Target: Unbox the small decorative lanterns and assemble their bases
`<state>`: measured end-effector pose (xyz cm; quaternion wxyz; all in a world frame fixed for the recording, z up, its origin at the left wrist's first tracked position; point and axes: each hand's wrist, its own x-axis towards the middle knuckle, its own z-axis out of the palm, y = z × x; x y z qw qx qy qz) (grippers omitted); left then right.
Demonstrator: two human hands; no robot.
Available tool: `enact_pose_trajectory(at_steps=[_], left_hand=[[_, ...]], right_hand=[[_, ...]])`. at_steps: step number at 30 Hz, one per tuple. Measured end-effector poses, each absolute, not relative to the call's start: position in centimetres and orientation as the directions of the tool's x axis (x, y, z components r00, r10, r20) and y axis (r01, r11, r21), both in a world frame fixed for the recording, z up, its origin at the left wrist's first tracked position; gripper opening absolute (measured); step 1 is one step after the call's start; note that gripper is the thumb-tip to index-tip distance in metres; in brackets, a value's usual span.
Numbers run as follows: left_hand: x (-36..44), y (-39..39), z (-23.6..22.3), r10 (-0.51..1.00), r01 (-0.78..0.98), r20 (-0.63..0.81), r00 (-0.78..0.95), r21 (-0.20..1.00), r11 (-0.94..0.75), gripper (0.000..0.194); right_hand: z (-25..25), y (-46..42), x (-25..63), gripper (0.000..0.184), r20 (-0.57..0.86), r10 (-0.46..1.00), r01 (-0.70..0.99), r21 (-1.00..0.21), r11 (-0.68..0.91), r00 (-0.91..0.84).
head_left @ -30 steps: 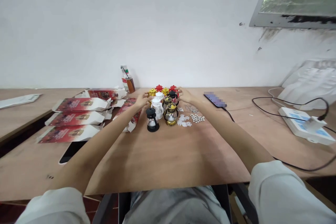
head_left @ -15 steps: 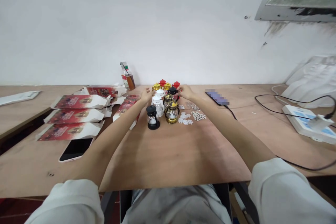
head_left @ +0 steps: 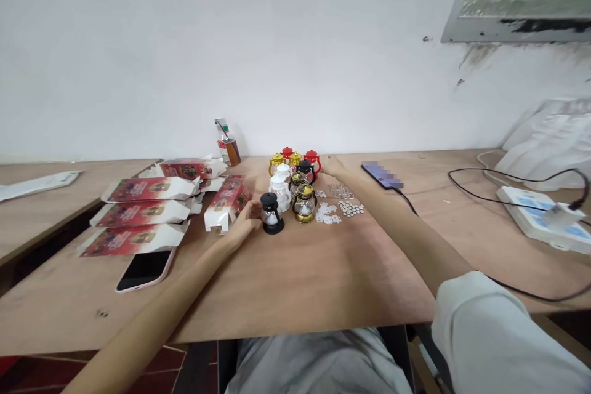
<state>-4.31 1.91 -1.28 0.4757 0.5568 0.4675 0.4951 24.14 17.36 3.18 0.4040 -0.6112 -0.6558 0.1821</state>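
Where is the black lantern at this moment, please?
In the head view, the black lantern stands at the front left of the lantern cluster, near the table's middle. The left hand is right beside it, and a white lantern stands just behind.

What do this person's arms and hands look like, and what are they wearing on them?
Both forearms are bare, and the left hand and right hand wear no gloves; no rings or watch can be seen. A loose white short sleeve covers the right upper arm. The left arm's sleeve is out of view.
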Motion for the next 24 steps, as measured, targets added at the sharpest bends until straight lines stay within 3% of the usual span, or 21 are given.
enact_pose_trajectory(at_steps=[4, 10, 17, 19, 20, 22, 24], left_hand=[[-4.5, 1.2, -0.4, 0.956, 0.14, 0.077, 0.282, 0.983, -0.12, 0.054], [-3.8, 1.0, -0.8, 0.953, 0.413, 0.182, 0.242, 0.87, -0.271, 0.078], [-2.9, 0.1, -0.6, 0.924, 0.53, 0.326, 0.201, 0.757, -0.382, 0.06], [-2.9, -0.3, -0.2, 0.879, 0.572, 0.435, 0.193, 0.678, -0.461, 0.054], [-2.8, -0.6, 0.1, 0.85, 0.592, 0.488, 0.199, 0.632, -0.501, 0.052], [-2.7, -1.2, 0.5, 0.79, 0.602, 0.566, 0.237, 0.553, -0.577, 0.049], [-2.6, -1.8, 0.8, 0.73, 0.586, 0.629, 0.266, 0.496, -0.641, 0.046]], right_hand=[[3.5, 18.5, 23.0, 0.034, 0.24, 0.965, 0.692, -0.714, 0.103, 0.103], [4.0, 19.4, 21.9, 0.015, 0.198, 0.967, 0.687, -0.726, 0.035, 0.159], [5.0, 16.7, 21.1, 0.038, 0.305, 0.915, 0.651, -0.756, 0.063, 0.266], [5.3, 13.6, 20.9, 0.045, 0.413, 0.864, 0.651, -0.746, 0.139, 0.289], [5.4, 11.6, 20.8, 0.044, 0.56, 0.787, 0.636, -0.713, 0.296, 0.261], [5.1, 7.1, 20.5, 0.04, 0.771, 0.624, 0.616, -0.554, 0.56, 0.127], [4.3, 2.6, 20.3, 0.036, 0.864, 0.496, 0.605, -0.353, 0.714, -0.082]])
